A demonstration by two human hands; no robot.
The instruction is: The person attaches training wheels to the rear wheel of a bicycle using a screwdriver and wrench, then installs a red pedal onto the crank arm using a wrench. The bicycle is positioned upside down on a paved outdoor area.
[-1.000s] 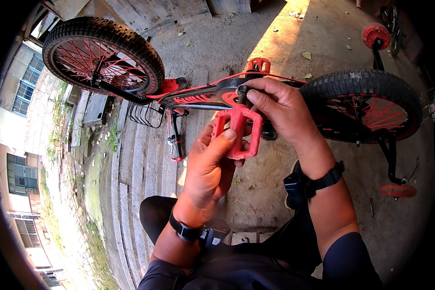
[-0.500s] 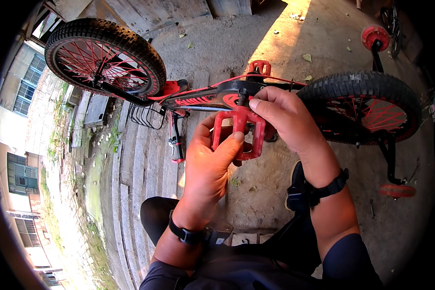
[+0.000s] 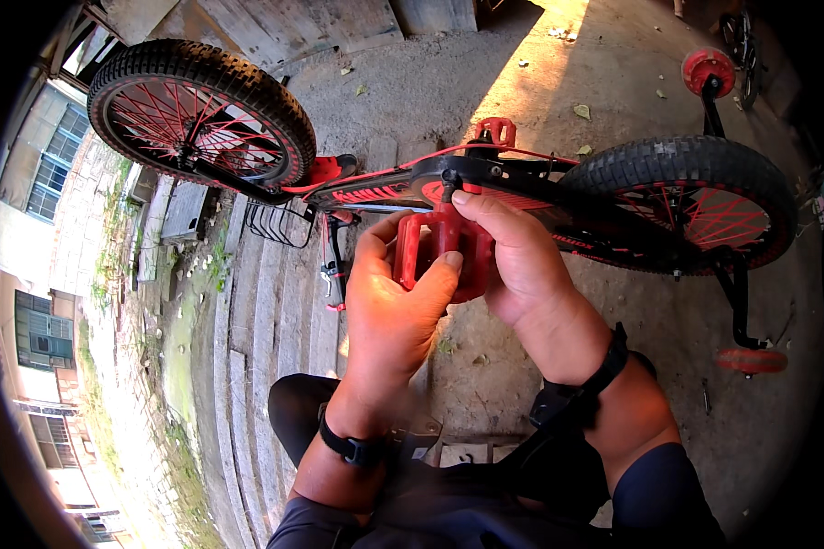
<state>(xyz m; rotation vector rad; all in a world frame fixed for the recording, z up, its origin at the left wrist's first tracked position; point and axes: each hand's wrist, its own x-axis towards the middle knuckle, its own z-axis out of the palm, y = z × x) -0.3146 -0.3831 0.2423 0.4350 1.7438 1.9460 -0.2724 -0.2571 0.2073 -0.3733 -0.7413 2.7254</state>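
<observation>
Both my hands are on a red bicycle pedal [image 3: 446, 231] in front of the bicycle's middle. My left hand [image 3: 384, 297] grips its open frame, the thumb across the lower part and the fingers behind. My right hand [image 3: 522, 265] closes around the right side, its thumb up by the dark spindle [image 3: 449, 190] at the pedal's top. That spindle lines up with the crank area of the bicycle frame [image 3: 366, 194], which is black and red. Whether it sits in the crank's hole I cannot tell. Some fingers are hidden behind the pedal.
The bicycle stands upside down, one spoked wheel [image 3: 192, 123] at left, the other [image 3: 687, 206] at right. Small red training wheels [image 3: 708, 73] flank the right one. The second pedal [image 3: 499, 131] is beyond the frame. Stone steps [image 3: 256, 339] lie at left; a thin tool [image 3: 706, 397] lies on the ground.
My right hand has moved down and left, from fingertips at the spindle to a hold around the pedal's right side. The pedal has shifted slightly left and turned.
</observation>
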